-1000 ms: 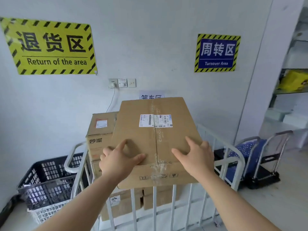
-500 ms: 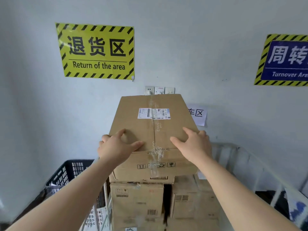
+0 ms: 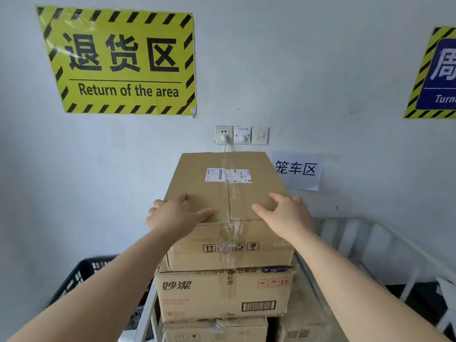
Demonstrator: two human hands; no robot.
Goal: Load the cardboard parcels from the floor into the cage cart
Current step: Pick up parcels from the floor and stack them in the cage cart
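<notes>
A brown cardboard parcel with a white shipping label rests on top of a stack of parcels inside the cage cart. My left hand grips its near left corner, thumb on top and fingers down the side. At the near right top edge my right hand lies on the lid, fingers over the right side. Directly beneath sits a printed parcel with a barcode, and more parcels lie below that.
A dark plastic crate stands left of the cart. The cart's white railing runs along the right and a rail rises at the left front. The wall behind carries a yellow sign, sockets and a paper label.
Both hands carried the parcel forward over the cart rail and set it down onto the stack. I have stepped closer and the view has shifted left.
</notes>
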